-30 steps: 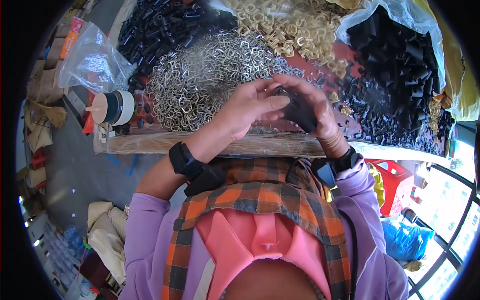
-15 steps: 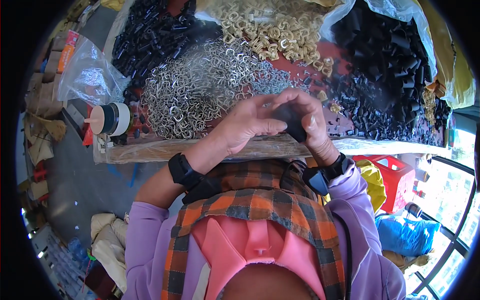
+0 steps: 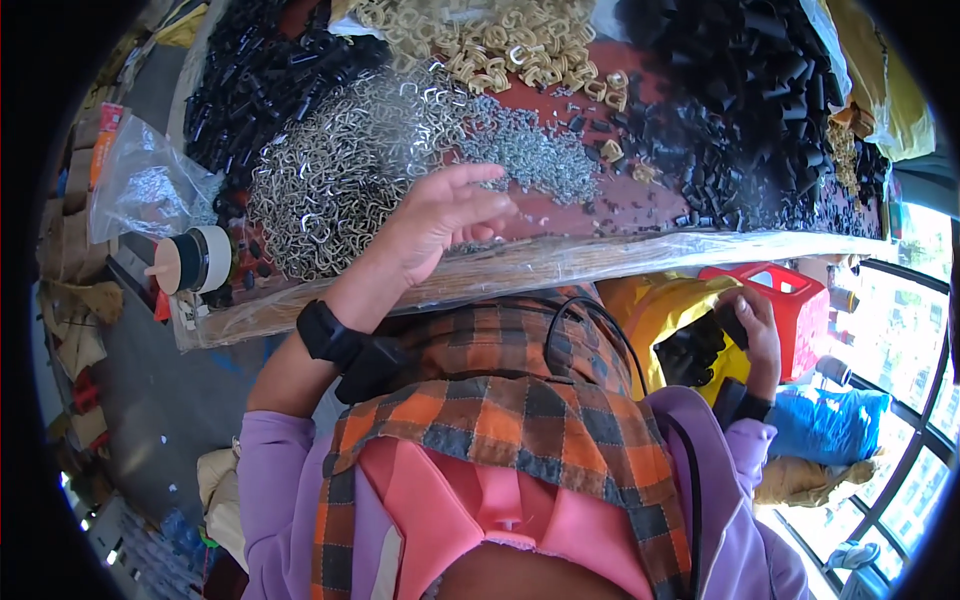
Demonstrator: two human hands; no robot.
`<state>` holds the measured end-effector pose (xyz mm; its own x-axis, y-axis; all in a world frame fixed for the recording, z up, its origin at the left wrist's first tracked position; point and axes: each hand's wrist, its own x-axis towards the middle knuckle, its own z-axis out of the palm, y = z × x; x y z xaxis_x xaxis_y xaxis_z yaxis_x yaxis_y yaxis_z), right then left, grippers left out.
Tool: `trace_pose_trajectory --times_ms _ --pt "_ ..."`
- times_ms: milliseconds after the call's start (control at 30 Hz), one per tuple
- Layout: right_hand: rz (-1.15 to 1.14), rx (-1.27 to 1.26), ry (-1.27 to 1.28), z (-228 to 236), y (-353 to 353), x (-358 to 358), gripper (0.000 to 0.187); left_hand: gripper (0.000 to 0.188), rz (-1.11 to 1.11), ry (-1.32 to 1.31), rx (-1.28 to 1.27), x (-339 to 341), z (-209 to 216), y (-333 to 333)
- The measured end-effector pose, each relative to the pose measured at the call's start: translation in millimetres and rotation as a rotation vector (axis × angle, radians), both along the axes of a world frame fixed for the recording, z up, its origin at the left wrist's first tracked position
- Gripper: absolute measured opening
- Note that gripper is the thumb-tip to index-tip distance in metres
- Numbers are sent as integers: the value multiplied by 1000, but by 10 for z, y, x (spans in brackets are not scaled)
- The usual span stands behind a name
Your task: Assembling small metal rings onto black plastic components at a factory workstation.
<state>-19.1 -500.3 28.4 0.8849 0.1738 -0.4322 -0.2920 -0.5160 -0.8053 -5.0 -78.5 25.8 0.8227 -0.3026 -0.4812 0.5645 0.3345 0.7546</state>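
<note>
My left hand [image 3: 447, 218] hovers over the table's near edge, its fingers loosely stretched and apart, with nothing seen in them. Just beyond it lie a heap of bent silvery metal wire pieces [image 3: 325, 185] and a pile of small grey metal bits [image 3: 545, 160]. At the lower right, off the table, my right hand [image 3: 764, 345] is closed on a black plastic piece [image 3: 732, 326], partly covered by the fingers. That hand is above the opening of a yellow bag [image 3: 640, 300], in which several black parts [image 3: 690, 352] lie.
On the reddish table [image 3: 640, 205] are brass-coloured pieces [image 3: 530, 45], black parts at the far left [image 3: 270, 80] and black cylinders [image 3: 770, 90] at right. A wooden rim [image 3: 480, 265] borders its near side. A red plastic crate [image 3: 800, 320] stands beside the yellow bag.
My right hand has carried the black piece from in front of me down and right to the yellow bag. My left hand has let go of it and moved left.
</note>
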Motion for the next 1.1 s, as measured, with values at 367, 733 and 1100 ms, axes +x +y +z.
trace_pose_trajectory --times_ms 367,733,1100 --pt "209 -316 -641 -54 1179 416 14 35 -20 -11 36 60 -71 -106" --pt "475 -417 -958 -519 1776 943 13 37 37 18 37 83 -129 21" --pt "402 494 -46 -113 2116 756 13 21 16 -486 194 110 -24 -200"
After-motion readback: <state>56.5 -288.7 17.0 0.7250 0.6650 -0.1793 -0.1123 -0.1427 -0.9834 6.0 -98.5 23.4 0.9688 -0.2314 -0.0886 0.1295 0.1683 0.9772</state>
